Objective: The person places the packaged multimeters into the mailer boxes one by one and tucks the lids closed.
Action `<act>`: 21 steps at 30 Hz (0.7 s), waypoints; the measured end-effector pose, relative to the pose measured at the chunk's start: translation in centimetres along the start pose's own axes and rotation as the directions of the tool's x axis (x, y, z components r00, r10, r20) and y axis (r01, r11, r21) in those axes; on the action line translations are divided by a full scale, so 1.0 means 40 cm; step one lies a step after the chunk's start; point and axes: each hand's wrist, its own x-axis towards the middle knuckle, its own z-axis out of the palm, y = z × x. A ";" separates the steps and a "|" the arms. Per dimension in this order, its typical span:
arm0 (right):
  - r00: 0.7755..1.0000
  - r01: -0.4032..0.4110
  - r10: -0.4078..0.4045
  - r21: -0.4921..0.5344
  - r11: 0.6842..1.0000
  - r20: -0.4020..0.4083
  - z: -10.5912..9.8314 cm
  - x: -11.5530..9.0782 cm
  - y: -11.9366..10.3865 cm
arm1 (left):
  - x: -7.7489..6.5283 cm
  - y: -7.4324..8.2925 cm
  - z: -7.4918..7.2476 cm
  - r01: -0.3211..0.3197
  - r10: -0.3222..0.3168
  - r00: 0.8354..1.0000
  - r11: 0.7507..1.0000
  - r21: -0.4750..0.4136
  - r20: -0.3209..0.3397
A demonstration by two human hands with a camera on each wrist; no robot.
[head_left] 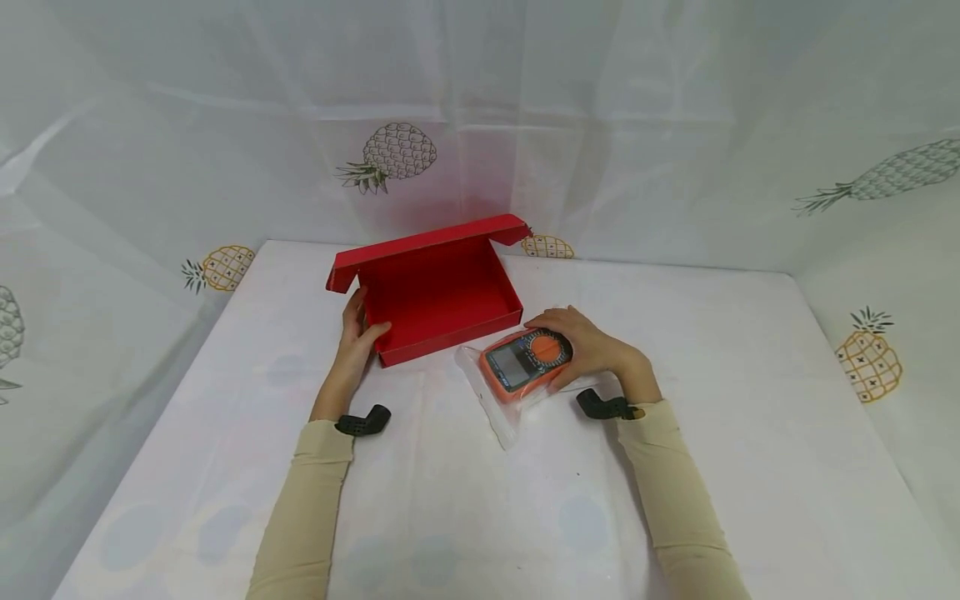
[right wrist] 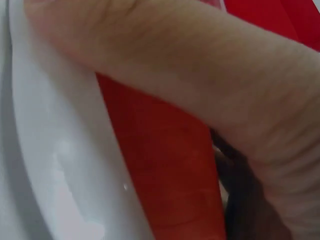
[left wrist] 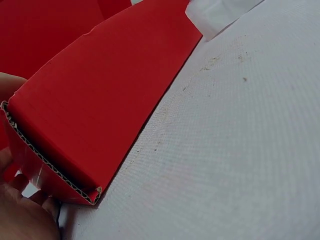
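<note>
A red cardboard box (head_left: 452, 335) stands on the table with its lid (head_left: 431, 239) raised at the back and nothing visible inside. My left hand (head_left: 349, 354) grips the box's left wall, the thumb over the rim and the other fingers along the outside. In the left wrist view, those fingers curl by the corrugated edge of the box (left wrist: 105, 100). To the right of the box, my right hand (head_left: 592, 346) holds an orange multimeter (head_left: 516, 367) across its dial end. A clear plastic bag (head_left: 489, 408) lies around the meter. The right wrist view shows the meter's orange side (right wrist: 165, 165) below the thumb.
The table (head_left: 465, 517) is covered with a white cloth. A pale curtain (head_left: 600, 125) with pineapple prints hangs behind it and along the sides. Black wrist cameras (head_left: 363, 421) sit on both wrists.
</note>
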 end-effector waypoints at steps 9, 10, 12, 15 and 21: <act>0.999 -0.004 0.003 -0.021 1.000 -0.034 0.001 -0.005 -0.011 | -0.003 0.001 0.002 -0.003 0.003 1.000 1.000 0.023 0.001; 0.999 -0.001 -0.001 -0.030 1.000 -0.035 0.000 -0.005 -0.013 | -0.003 0.001 0.002 -0.002 0.002 1.000 1.000 0.023 0.000; 0.999 0.011 -0.013 -0.052 0.999 -0.041 -0.001 -0.005 -0.017 | -0.003 0.001 0.001 -0.001 0.001 1.000 1.000 0.021 -0.005; 0.998 0.029 -0.034 -0.093 0.995 -0.050 -0.004 -0.004 -0.022 | -0.001 0.000 -0.001 -0.003 0.003 1.000 1.000 0.008 -0.003; 0.997 0.047 -0.057 -0.165 0.985 -0.057 -0.007 -0.003 -0.030 | -0.008 0.017 0.005 0.019 -0.018 1.000 1.000 -0.020 0.019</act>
